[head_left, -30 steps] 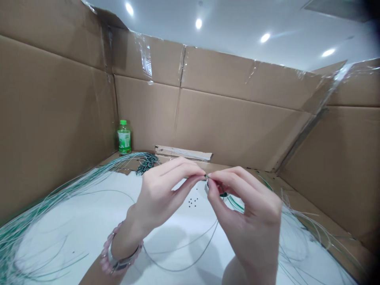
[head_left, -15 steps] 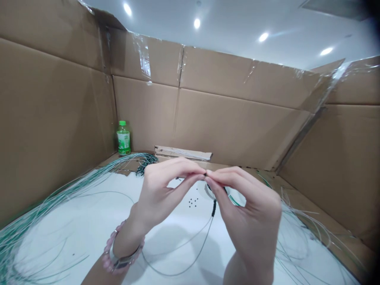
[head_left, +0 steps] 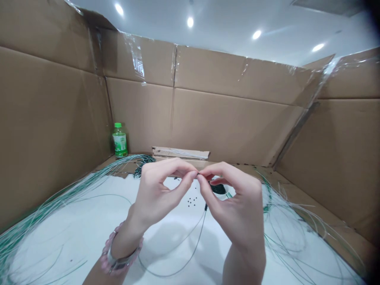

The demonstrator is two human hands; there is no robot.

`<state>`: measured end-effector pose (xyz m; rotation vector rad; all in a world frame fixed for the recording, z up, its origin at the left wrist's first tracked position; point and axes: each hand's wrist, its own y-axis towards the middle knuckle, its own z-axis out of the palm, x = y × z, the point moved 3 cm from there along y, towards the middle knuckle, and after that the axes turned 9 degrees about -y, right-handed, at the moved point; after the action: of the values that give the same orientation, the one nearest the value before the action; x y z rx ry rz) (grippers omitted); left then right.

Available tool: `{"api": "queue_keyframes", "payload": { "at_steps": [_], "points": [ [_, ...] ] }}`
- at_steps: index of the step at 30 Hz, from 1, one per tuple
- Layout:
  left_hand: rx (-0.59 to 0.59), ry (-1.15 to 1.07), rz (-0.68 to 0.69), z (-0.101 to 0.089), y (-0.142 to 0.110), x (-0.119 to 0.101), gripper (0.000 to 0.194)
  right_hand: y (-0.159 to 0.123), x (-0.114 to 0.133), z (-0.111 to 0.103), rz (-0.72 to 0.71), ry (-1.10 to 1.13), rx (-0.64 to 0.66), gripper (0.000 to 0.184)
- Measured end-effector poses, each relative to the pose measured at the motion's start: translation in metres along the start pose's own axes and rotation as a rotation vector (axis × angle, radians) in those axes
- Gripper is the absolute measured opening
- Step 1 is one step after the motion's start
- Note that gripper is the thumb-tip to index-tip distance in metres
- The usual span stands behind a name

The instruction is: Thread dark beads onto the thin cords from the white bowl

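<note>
Tan cardboard walls [head_left: 225, 126] box in the scene on three sides, their seams held with clear tape, and a white sheet [head_left: 89, 241] covers the floor between them. Long green-and-white strands [head_left: 44, 213] sweep across the sheet's left side, more strands [head_left: 285, 233] fan out on the right, and a dark bunch of strand ends [head_left: 143, 168] gathers toward the back left. A green-capped plastic bottle [head_left: 119, 141] stands upright in that corner, and a cardboard strip [head_left: 180, 152] lies against the back wall.

Both forearms rise from the bottom of the view, with the left hand [head_left: 157, 198] and right hand [head_left: 234, 206] held up over the sheet, facing each other, fingers curled rather than spread. Thumbs and forefingers meet at the centre — the fingertips [head_left: 192, 173] of both hands press together in a tight pinch on a thin dark cord [head_left: 199, 237]. Below the pinch, the cord slants down and left, carrying a small dark bead [head_left: 205, 207], then curves in a long loop over the sheet. A pink beaded bracelet [head_left: 111, 253] circles the left wrist, beside a metal band [head_left: 123, 259]. Loose black beads [head_left: 192, 201] lie on the sheet just below the hands — a dark coil [head_left: 219, 189] sits just behind the right fingers.
</note>
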<state>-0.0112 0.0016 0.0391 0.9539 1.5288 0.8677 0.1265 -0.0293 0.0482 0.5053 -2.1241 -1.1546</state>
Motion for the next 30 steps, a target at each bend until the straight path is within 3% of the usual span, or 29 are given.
{"api": "queue_keyframes", "payload": {
  "at_steps": [5,10,16,23,30],
  "points": [
    [-0.046,0.089,0.082,0.002,-0.001,0.002,0.011,0.0,-0.006,-0.002,0.056,0.013,0.02,0.009],
    [-0.095,0.075,0.028,-0.001,-0.001,0.008,0.011,0.0,-0.021,-0.007,0.128,-0.057,0.276,0.008],
    [-0.044,0.001,-0.014,0.003,-0.002,0.008,0.01,0.003,-0.019,-0.004,0.105,0.148,0.147,0.003],
    [0.049,-0.442,-0.228,0.008,0.005,0.018,0.014,0.003,-0.014,-0.002,0.079,0.235,0.142,0.013],
    [0.089,-0.673,-0.395,0.014,0.001,0.035,0.015,0.003,-0.014,-0.006,0.08,0.228,0.149,0.015]
  ]
}}
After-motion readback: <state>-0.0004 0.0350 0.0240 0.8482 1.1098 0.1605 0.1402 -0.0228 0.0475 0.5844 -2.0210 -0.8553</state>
